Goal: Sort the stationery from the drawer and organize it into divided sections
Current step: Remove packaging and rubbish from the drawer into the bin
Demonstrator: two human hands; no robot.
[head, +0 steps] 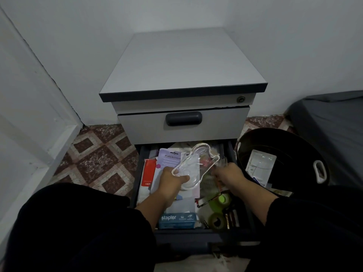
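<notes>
Holding a clear plastic blister shell (pixel 193 163) above the open drawer (pixel 233 152), the left hand (pixel 171 180) has its thumb and fingers curled around the lower end of this shell, which is tilted up and to the right. The right hand (pixel 228 174) is lower, inside the drawer on the right side, with its fingers bent down into the pile of packets; it seems to grip something there, but what it grips I cannot tell. The drawer is full of mixed stationery: a blue stapler box (pixel 177 220) lies at the front edge, two green tape rolls (pixel 219 212) are just right of it, a red packet (pixel 148 172) is on the left side, and a purple card (pixel 170 159) lies near the back. A black bin (pixel 284 146) stands on the floor beside the drawer, to the right, with a white package (pixel 260 165) inside.
</notes>
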